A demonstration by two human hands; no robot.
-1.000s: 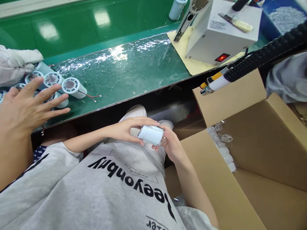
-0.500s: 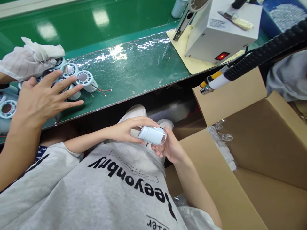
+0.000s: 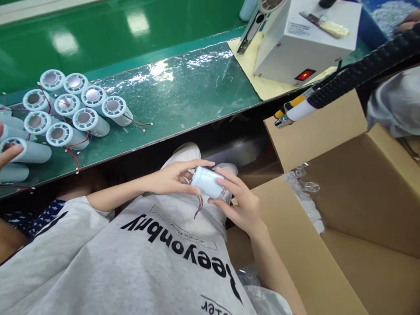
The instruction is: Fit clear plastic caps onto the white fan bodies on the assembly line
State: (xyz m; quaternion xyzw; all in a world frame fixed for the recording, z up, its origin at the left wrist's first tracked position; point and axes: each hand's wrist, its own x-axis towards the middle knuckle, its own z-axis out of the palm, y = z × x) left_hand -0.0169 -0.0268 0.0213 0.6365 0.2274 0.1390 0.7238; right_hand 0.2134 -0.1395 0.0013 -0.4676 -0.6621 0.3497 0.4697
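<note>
Above my lap I hold a light-blue cylindrical housing (image 3: 207, 182), lying nearly on its side. My left hand (image 3: 173, 177) grips its left end between thumb and fingers. The fingers and thumb of my right hand (image 3: 239, 199) close around its right end, where a clear plastic rim shows. Thin red and dark wires (image 3: 198, 207) hang below the housing. On the bench at left, several similar light-blue cylinders (image 3: 67, 133) stand or lie in a cluster, with round metallic discs in their ends and thin wires trailing.
A white machine (image 3: 308, 43) with a lit red switch sits on yellow card. A black corrugated hose (image 3: 364, 72) crosses above an open cardboard box (image 3: 370, 192) holding clear plastic parts (image 3: 311, 187). Another person's hand (image 3: 9, 153) is at the left edge. A blue bin (image 3: 370, 26) stands top right.
My right hand has turned over the housing's right end, and the wires below it now show. The other person's hand and the white cloth have left the cluster, uncovering the cylinders.
</note>
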